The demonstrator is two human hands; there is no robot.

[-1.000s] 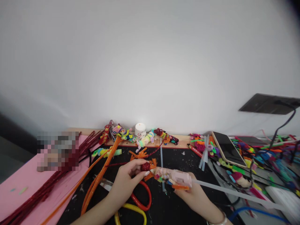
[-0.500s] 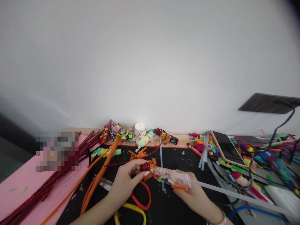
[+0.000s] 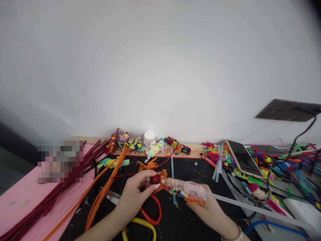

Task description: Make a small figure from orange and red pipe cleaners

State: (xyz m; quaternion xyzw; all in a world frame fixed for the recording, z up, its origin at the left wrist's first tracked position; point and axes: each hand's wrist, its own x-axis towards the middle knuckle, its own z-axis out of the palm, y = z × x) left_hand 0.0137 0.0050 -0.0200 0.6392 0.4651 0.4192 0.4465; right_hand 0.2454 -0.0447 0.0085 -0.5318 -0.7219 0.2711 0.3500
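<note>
Between the thumb and fingers of my left hand (image 3: 139,187) is a dark red glittery pipe-cleaner piece (image 3: 155,179), wound into a small rounded shape. My right hand (image 3: 208,206) is wrapped round a pale pink glue gun (image 3: 195,190) covered in colourful bits. A long translucent glue stick (image 3: 240,204) runs out of its back end towards the lower right. The gun's tip points left, close to the red piece; whether they touch I cannot tell. Short orange pipe-cleaner ends (image 3: 164,173) show just behind the tip.
Scissors with red and yellow handles (image 3: 160,211) lie on the black mat (image 3: 120,217) below my left hand. Orange (image 3: 107,187) and dark red pipe cleaners (image 3: 47,201) spread leftwards. A paper cup (image 3: 149,139) stands by the wall. A phone (image 3: 243,159) and jumbled pipe cleaners (image 3: 298,167) lie right.
Almost nothing differs. My right hand and the glue gun have shifted very slightly to the right; the left hand keeps its hold on the red piece.
</note>
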